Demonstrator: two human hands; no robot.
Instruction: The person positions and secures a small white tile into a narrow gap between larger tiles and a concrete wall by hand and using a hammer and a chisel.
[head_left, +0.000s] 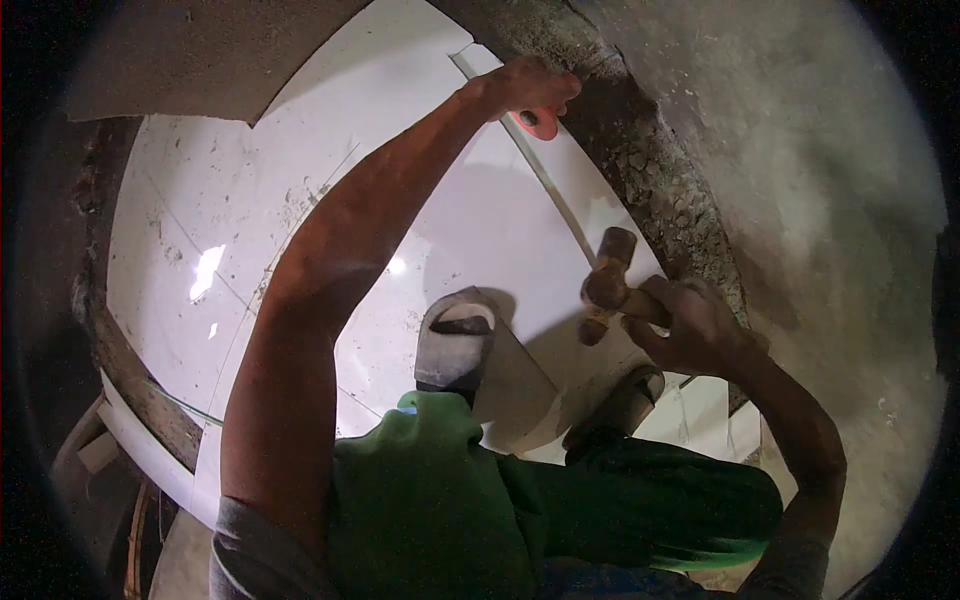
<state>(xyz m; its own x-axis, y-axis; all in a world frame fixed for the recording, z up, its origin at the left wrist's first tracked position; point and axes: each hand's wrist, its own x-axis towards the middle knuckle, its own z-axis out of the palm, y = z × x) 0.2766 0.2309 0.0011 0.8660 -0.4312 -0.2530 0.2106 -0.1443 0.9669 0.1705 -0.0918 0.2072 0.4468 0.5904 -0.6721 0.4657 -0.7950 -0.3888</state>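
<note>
My left hand (530, 88) is at the far end of a narrow white tile strip (560, 165) beside the wall. Its fingers close over an orange-red rounded tool (538, 123) with a dark spot; the hand hides the rest of it. My right hand (695, 325) grips the short visible part of a hammer's handle. The worn hammer head (607, 285) hangs above the same strip, near its close end. Between the strip and the large white tile (470, 210) runs a narrow greyish line.
Rough, crumbly mortar (655, 165) lies along the foot of the grey wall (820, 150) at right. Specks of dirt dot the white floor tiles (180, 220) on the left. My sandalled foot (455, 340) stands on the tiles. A brown board (190, 60) overhangs the far left.
</note>
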